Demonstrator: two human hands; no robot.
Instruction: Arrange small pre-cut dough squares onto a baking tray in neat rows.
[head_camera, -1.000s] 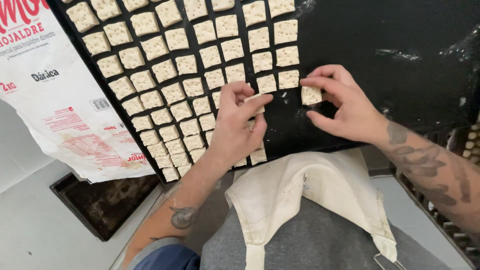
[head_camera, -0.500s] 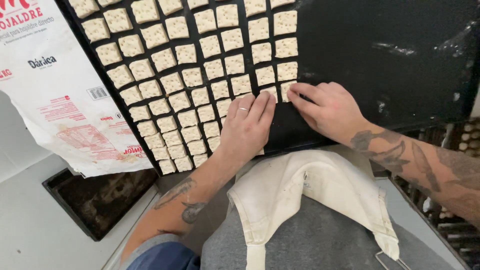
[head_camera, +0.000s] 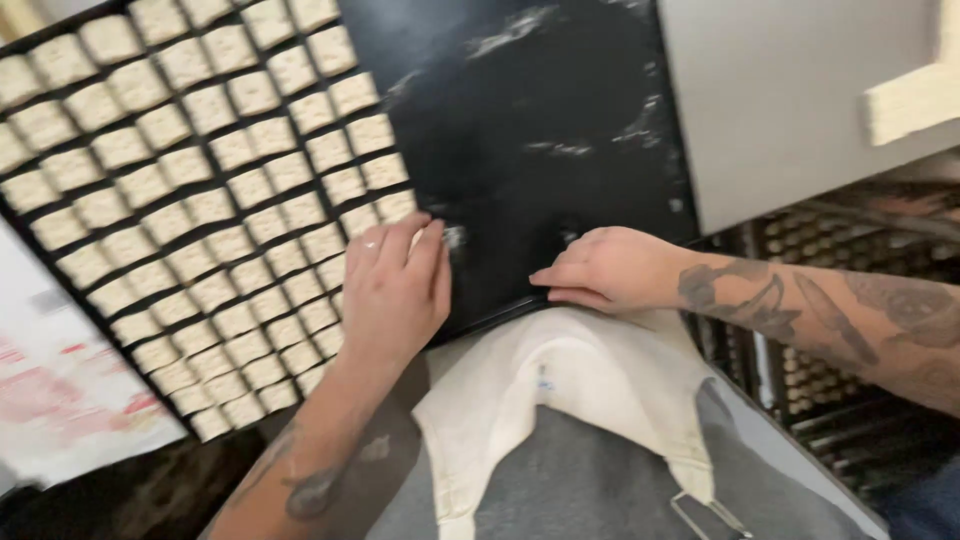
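Since half a second ago the right hand (head_camera: 610, 270) has come off the last dough square and slid to the bare near edge of the black baking tray (head_camera: 540, 150), and the view has swung right, so the empty half of the tray now fills the middle of the picture. The dough squares (head_camera: 200, 190) lie in close rows over the left half of the tray, small, pale and rough-topped, each just apart from its neighbours; they look soft and light, easily dented or stretched, so I judge each is best lifted by two opposite edges with fingertips only, or left alone and moved with the tray. The tray itself looks thin, stiff and flour-dusted, hence likely a little slippery, and the near rim seems the natural place to grip it. The left hand (head_camera: 395, 285) lies flat, fingers (head_camera: 400, 245) pressed together, over the nearest squares at the end of the rows, holding nothing. The right hand rests on the rim with fingers together and loosely curled, pointing left, also empty. Below is a cream apron (head_camera: 560, 390); a printed paper bag (head_camera: 70, 400) lies at the left, and a wire rack (head_camera: 830, 370) stands at the right.
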